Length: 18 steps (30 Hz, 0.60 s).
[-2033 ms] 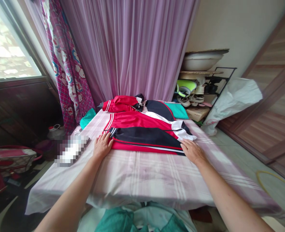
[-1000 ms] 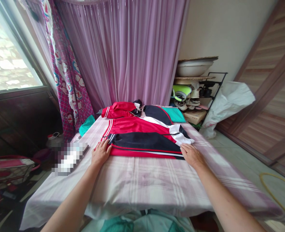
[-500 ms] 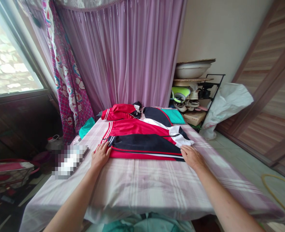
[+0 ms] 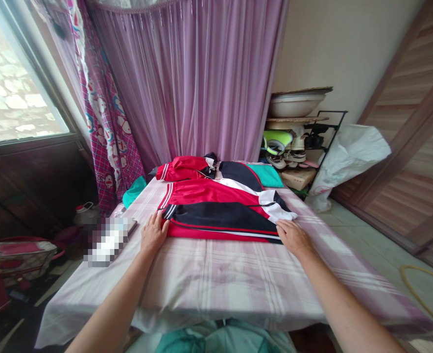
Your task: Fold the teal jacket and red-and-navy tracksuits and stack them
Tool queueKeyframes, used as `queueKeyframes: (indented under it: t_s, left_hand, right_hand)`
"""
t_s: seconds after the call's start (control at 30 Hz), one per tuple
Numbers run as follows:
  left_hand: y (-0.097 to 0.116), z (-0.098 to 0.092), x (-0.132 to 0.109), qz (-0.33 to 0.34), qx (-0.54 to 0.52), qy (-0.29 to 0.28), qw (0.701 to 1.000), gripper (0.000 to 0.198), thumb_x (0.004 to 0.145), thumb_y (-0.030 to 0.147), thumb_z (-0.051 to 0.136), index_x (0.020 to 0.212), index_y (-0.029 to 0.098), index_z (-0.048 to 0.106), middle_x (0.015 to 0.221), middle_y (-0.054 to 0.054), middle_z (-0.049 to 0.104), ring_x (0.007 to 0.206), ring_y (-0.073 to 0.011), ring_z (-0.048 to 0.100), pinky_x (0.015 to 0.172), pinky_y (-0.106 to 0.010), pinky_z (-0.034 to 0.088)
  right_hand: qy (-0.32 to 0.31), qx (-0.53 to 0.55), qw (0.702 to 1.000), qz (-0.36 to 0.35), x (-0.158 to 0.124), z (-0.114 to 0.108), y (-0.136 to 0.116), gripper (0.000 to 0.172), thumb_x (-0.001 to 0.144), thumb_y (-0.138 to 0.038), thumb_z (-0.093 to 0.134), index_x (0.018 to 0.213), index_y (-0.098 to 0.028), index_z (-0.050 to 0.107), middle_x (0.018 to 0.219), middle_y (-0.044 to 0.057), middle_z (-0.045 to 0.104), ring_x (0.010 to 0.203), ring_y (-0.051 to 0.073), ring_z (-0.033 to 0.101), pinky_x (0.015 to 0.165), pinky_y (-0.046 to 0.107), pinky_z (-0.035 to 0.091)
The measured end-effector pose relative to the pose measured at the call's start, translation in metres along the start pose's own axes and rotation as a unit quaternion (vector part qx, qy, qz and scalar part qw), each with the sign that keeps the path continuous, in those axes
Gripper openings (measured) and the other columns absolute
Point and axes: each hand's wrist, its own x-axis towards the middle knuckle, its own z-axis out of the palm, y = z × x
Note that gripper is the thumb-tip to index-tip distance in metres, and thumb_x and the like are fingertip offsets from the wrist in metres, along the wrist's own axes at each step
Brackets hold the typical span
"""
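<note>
A red, navy and white tracksuit jacket [image 4: 216,214] lies flat on the cloth-covered table [image 4: 216,279]. Its striped hem points left, and a navy section with red and white piping runs along the near side. My left hand [image 4: 154,230] rests on the hem's near corner, fingers stretched out and slightly apart. At the opposite end, my right hand [image 4: 293,237] lies on the near right corner beside the white part, fingers extended over the fabric. The undersides of both hands are hidden.
Behind the jacket lie a bunched red garment [image 4: 185,168] and a folded teal cloth [image 4: 266,175]. A blurred-out item [image 4: 109,241] sits at the table's left edge. Purple curtains [image 4: 187,83] hang behind; a shoe rack [image 4: 334,132] and white sack [image 4: 352,157] stand right.
The view has shifted slightly, so everything appears a little farther right and higher. Both hands keep their places on the jacket, which lies as before.
</note>
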Motion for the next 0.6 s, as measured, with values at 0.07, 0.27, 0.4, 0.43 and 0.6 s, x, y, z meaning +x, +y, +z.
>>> queueKeyframes:
  t_s: [0.07,0.27,0.4,0.43,0.6]
  left_hand:
    - [-0.003,0.0,0.001,-0.042,0.008,0.041,0.998,0.059,0.098,0.042,0.032,0.15,0.015,0.04,0.155,-0.016,0.042,0.143,-0.0293,0.038,0.114,-0.048,0.034]
    - [-0.014,-0.002,0.004,-0.182,0.02,0.025,0.983,0.057,0.098,0.043,0.029,0.136,0.009,0.054,0.125,-0.023,0.067,0.12,-0.0339,0.06,0.104,-0.052,0.04]
    - [-0.021,-0.002,0.01,-0.175,0.033,0.003,0.984,0.057,0.094,0.049,0.035,0.133,0.014,0.059,0.122,-0.022,0.069,0.118,-0.0366,0.061,0.095,-0.05,0.045]
    - [-0.023,-0.002,0.013,-0.173,0.038,-0.005,0.984,0.058,0.093,0.05,0.036,0.132,0.016,0.06,0.122,-0.022,0.069,0.117,-0.0378,0.061,0.092,-0.05,0.047]
    - [-0.038,-0.007,0.037,-0.121,0.06,-0.05,0.99,0.053,0.084,0.058,0.044,0.107,0.02,0.073,0.106,-0.021,0.074,0.103,-0.0425,0.066,0.079,-0.053,0.05]
  right_hand:
    - [0.003,-0.002,1.0,-0.002,0.0,0.001,0.0,0.037,0.089,-0.025,0.042,0.096,-0.019,0.078,0.106,0.012,0.076,0.102,0.026,0.069,0.092,0.04,0.055]
    - [0.011,0.001,1.0,-0.009,-0.001,0.001,0.002,0.038,0.089,-0.026,0.042,0.096,-0.019,0.079,0.105,0.012,0.076,0.101,0.026,0.069,0.093,0.04,0.055]
    - [0.012,-0.002,1.0,-0.009,-0.001,0.001,0.002,0.037,0.089,-0.025,0.042,0.096,-0.021,0.079,0.105,0.011,0.076,0.101,0.026,0.069,0.093,0.041,0.055]
    - [0.011,-0.003,1.0,-0.008,-0.001,0.001,0.001,0.037,0.089,-0.024,0.043,0.096,-0.022,0.079,0.105,0.01,0.076,0.101,0.026,0.069,0.093,0.041,0.055]
    - [0.005,-0.012,1.0,-0.002,0.0,0.0,0.0,0.036,0.088,-0.023,0.044,0.095,-0.021,0.079,0.104,0.01,0.077,0.1,0.026,0.069,0.093,0.04,0.055]
